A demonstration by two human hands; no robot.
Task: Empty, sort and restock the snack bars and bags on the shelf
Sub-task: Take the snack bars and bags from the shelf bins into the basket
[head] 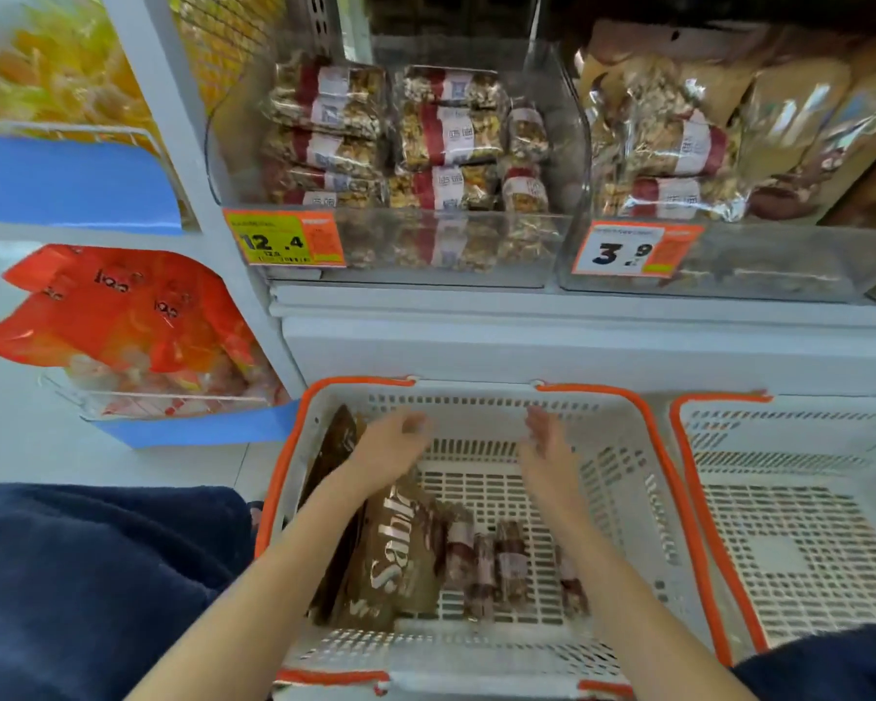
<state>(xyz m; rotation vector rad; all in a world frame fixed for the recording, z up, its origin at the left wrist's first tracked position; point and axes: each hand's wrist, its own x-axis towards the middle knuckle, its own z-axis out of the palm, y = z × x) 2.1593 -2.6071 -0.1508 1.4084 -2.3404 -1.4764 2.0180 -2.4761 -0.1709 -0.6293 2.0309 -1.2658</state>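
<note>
A white basket with an orange rim (648, 468) stands on the floor below the shelf. Inside it lie brown Sablé bags (395, 548) at the left and several red-banded snack bars (496, 564) on the bottom. My left hand (395, 442) and my right hand (547, 442) hover side by side over the basket's far part, fingers relaxed, holding nothing. On the shelf above, a clear bin (572, 159) holds stacked nut bars (390, 139). The bin to its right (729, 275) holds more bars and brown bags (800, 124).
A second white basket (790, 523) stands to the right with nothing in it. Price tags 12.4 (284, 238) and 3.9 (633, 250) hang on the bin fronts. Orange snack bags (117, 316) fill a wire rack at the left.
</note>
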